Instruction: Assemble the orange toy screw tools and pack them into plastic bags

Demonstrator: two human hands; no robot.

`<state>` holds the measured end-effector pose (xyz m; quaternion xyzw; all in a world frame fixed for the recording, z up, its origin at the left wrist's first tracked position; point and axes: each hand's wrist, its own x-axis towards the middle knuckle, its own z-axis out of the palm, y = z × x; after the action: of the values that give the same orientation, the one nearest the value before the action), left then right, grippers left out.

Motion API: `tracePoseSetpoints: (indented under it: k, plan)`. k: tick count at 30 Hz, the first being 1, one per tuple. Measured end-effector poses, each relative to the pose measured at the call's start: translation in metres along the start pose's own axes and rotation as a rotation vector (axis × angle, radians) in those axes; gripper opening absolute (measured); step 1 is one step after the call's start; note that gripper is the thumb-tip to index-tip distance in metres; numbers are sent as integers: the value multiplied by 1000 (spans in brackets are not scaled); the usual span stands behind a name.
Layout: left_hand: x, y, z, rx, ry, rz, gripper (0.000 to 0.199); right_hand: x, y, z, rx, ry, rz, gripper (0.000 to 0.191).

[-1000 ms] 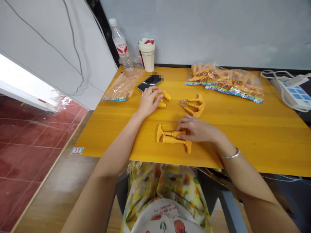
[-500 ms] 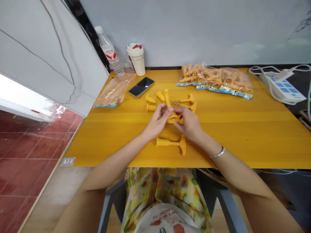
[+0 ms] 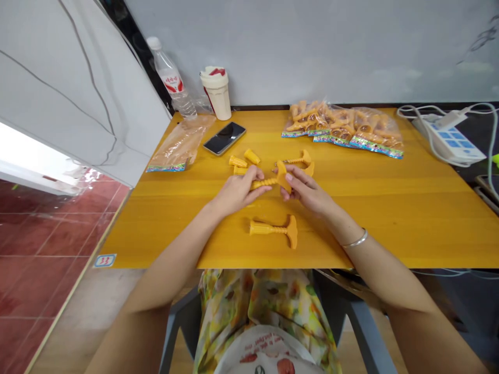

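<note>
On my feed the piece in play is an orange plastic T-handled rod (image 3: 265,183), held between the two hands over the middle of the yellow wooden table (image 3: 390,228) (from this overhead angle I can't judge how far it sits above the surface). The person's left hand (image 3: 237,191) is closed around the twisted shaft, while the right hand (image 3: 306,189) pinches the flared head (image 3: 284,176). The hands are apart, bridged by the rod, and both are clamped on it. The step I'm watching is two-handed handling of this one part, and with both hands committed, neither can take up another piece without letting go. Just below the hands, a matching ribbed T-handled piece (image 3: 273,228) lies flat on the table. Just past them sit two more T-handled pieces (image 3: 298,162) with thin twisted shafts, and to the left are three small ribbed orange caps (image 3: 245,160), one partly behind the left hand. Farther out are a black smartphone (image 3: 224,138), a nearly flat clear plastic bag (image 3: 181,143) and two full bags of orange parts (image 3: 343,130). Against the wall stand a water bottle (image 3: 169,78) and a cream-coloured lidded cup (image 3: 217,92), with a white power strip (image 3: 448,143) off to the right.
</note>
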<state>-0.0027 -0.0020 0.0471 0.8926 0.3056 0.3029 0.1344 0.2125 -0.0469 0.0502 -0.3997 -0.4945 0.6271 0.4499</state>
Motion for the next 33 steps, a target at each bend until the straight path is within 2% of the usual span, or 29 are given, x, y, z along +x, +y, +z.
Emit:
tracePoseSetpoints:
  k: [2, 4, 7, 9, 10, 11, 12, 14, 15, 16, 18, 21, 24, 26, 28, 30, 33]
  plan:
    - [1, 6, -5, -158, -82, -71, 34, -2, 2, 3, 20, -83, 24, 47]
    - [2, 8, -11, -326, -260, -118, 34, -4, 1, 6, 7, -181, 62, 53]
    - [2, -3, -29, -552, -620, -244, 34, -11, -9, 6, -294, -378, -35, 42]
    - [-1, -21, -45, -588, -783, -378, 33, -15, -20, 1, -548, -466, -166, 30]
    - [-2, -31, -52, -565, -751, -449, 33, -16, -25, -5, -647, -444, -236, 26]
    - [-4, -41, -58, -510, -635, -493, 31, -15, -29, -12, -726, -360, -305, 23]
    - [-6, -49, -63, -433, -441, -512, 30, -13, -31, -22, -797, -234, -359, 21]
    - [-7, -58, -63, -256, -124, -461, 25, -5, -32, -47, -933, 103, -412, 22]
    - [-7, -59, -60, -175, -34, -406, 23, 1, -29, -61, -1006, 255, -393, 29]
    - [-6, -58, -55, -108, -2, -342, 24, 8, -25, -76, -1061, 376, -372, 35]
    - [-6, -53, -42, -13, -49, -218, 35, 19, -16, -102, -1126, 476, -366, 32]
    - [-6, -43, -27, 85, -221, -90, 43, 29, -2, -128, -1025, 517, -373, 36]
    - [-8, -37, -20, 177, -377, -51, 45, 35, 8, -137, -835, 585, -306, 39]
    - [-8, -36, -19, 223, -433, -64, 47, 38, 13, -138, -716, 631, -211, 36]
    - [-8, -37, -19, 242, -452, -85, 45, 41, 17, -138, -620, 661, -111, 32]
    - [-7, -34, -22, 219, -422, -94, 39, 44, 20, -137, -570, 671, -51, 30]
    - [-5, -16, -25, 48, -386, -55, 35, 45, 23, -136, -572, 665, -57, 29]
